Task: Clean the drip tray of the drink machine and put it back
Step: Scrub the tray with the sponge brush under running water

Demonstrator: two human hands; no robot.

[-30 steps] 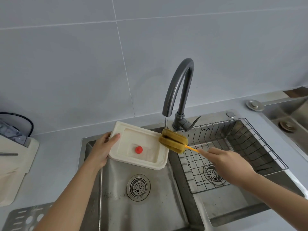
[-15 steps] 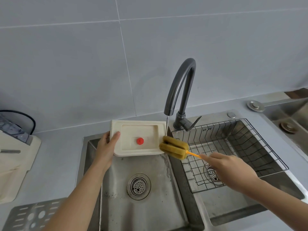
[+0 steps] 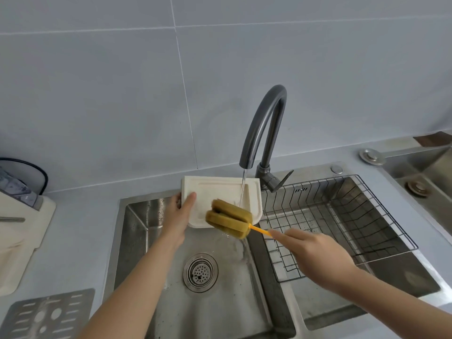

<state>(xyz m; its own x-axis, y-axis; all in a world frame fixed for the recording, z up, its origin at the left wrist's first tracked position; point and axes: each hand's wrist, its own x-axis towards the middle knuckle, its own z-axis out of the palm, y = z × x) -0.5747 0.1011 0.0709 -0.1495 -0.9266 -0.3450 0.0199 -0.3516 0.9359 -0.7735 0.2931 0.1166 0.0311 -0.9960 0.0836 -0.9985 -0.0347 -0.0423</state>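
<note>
The cream drip tray [image 3: 215, 189] is tilted over the back of the left sink basin [image 3: 156, 241], under the running tap [image 3: 265, 123]. My left hand [image 3: 179, 216] grips its left edge, thumb on the top face. A thin water stream falls onto the tray's right part. My right hand [image 3: 310, 253] holds the orange handle of a yellow-brown sponge brush [image 3: 228, 218], whose head lies against the tray's front right area and hides the red knob.
A wire basket [image 3: 342, 216] sits in the right basin. The round drain [image 3: 200, 272] lies below the tray. A slotted metal grate [image 3: 46, 314] lies on the counter at bottom left, beside a cream appliance [image 3: 22, 236]. A second sink [image 3: 420, 172] is at far right.
The tray has shifted right, under the water stream. The sponge brush head has moved left onto the tray, covering the red knob that showed earlier.
</note>
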